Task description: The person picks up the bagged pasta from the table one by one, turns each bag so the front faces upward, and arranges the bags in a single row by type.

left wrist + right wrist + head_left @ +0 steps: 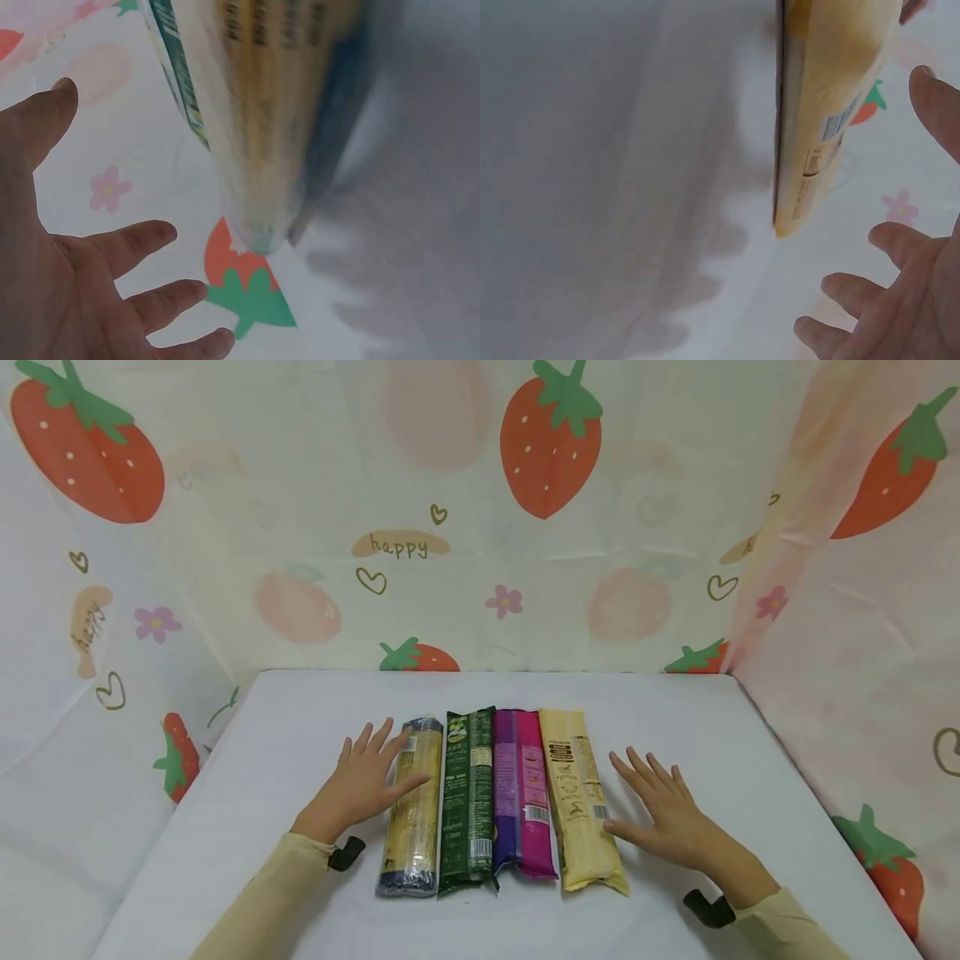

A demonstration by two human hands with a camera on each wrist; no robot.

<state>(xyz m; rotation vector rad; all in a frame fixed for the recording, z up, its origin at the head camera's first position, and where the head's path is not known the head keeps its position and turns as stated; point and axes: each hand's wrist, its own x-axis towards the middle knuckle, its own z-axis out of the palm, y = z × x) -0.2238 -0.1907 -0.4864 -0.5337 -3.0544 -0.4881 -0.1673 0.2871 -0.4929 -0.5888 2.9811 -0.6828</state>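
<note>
Four long packs lie side by side on the white table. Leftmost is a clear-wrapped pack of yellow strands (415,827) with dark blue ends, then a green spaghetti pack (467,802), a pink and purple pack (521,802) and a pale yellow pack (588,827). My left hand (360,789), fingers spread, hovers over the left side of the clear-wrapped pack, holding nothing. To the right of the pale yellow pack, my right hand (667,818) is spread too, its thumb near that pack's edge. Both wrist views show straight, empty fingers; whether either hand touches a pack I cannot tell.
The white table (315,718) ends at a back wall of strawberry-printed cloth (472,602). Similar cloth hangs along the left and right sides. A black band (347,853) is on the left wrist and another black band (708,910) on the right.
</note>
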